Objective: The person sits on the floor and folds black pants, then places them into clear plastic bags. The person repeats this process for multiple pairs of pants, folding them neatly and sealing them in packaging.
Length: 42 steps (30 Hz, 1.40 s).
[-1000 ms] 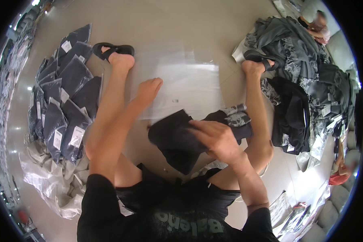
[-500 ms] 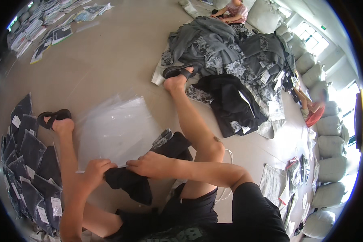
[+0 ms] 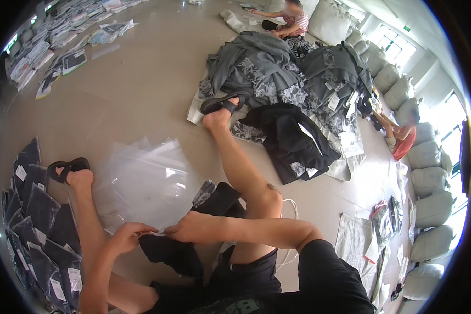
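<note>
A black cloth point(image 3: 175, 256) with a grey patterned end hangs folded between my hands over my lap. My left hand point(image 3: 126, 236) is closed, pinching its left upper edge with thumb and fingers. Close beside it, my right hand point(image 3: 196, 228) grips the upper edge, its fingertips almost meeting the left ones. Something thin and whitish shows between the fingertips, too small to make out. Just beyond my hands, a loose stack of clear plastic bags point(image 3: 146, 175) lies on the floor.
Dark cloths in clear bags point(image 3: 47, 209) stand in rows at the left. A heap of grey patterned cloth point(image 3: 261, 68) and a black cloth pile point(image 3: 290, 138) lie ahead. Two people sit beyond. White sacks point(image 3: 429, 191) line the right wall; flat packages point(image 3: 83, 26) cover the far left floor.
The view has shifted slightly. My fingertips have come closer together at the cloth's upper edge, and the black cloth hangs a little lower. Both hands still hold it.
</note>
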Tool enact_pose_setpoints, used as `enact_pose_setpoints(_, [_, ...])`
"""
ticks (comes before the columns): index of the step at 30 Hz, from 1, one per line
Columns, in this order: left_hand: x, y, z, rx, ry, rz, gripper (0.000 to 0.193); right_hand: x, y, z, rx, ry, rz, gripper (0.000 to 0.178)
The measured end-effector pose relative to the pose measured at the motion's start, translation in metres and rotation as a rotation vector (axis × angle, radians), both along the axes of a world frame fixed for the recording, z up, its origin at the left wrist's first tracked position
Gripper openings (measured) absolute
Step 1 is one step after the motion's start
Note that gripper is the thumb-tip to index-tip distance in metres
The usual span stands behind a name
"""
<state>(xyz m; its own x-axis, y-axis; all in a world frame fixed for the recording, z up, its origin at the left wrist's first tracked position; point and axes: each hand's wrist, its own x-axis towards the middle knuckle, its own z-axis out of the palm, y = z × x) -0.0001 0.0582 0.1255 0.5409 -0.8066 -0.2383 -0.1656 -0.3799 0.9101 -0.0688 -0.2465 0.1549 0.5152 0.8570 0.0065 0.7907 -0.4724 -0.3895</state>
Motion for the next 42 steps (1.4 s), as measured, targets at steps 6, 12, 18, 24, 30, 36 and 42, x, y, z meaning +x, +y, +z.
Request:
enact_pose_setpoints(6, [0.001,-0.008,-0.022,-0.015,0.221,-0.053,0.027,0.000,0.005,0.014,-0.090,0.074,0.015,0.059])
enact_pose_setpoints(12, [-0.007,-0.022,-0.004,0.209,-0.086,-0.302,0.028,-0.008,0.010,-0.007,-0.011,0.129,0.061,0.053])
enact_pose_setpoints(18, [-0.030,-0.011,-0.004,0.144,-0.103,-0.351,0.027,-0.019,0.015,-0.017,0.123,0.261,0.093,0.053])
enact_pose_setpoints(24, [-0.044,0.004,-0.017,-0.015,-0.045,-0.195,0.028,-0.017,0.017,-0.010,0.118,0.287,0.079,0.052])
enact_pose_setpoints(30, [-0.045,-0.004,-0.002,0.148,-0.017,-0.269,0.026,-0.019,0.021,-0.009,0.093,0.296,0.111,0.046])
enact_pose_setpoints(36, [-0.041,0.031,-0.062,0.180,0.015,-0.131,0.031,-0.016,0.018,0.011,0.077,0.459,0.022,0.044])
enact_pose_setpoints(42, [-0.008,0.120,-0.134,0.402,0.143,0.223,0.031,-0.003,-0.006,0.018,0.301,0.448,-0.092,0.049])
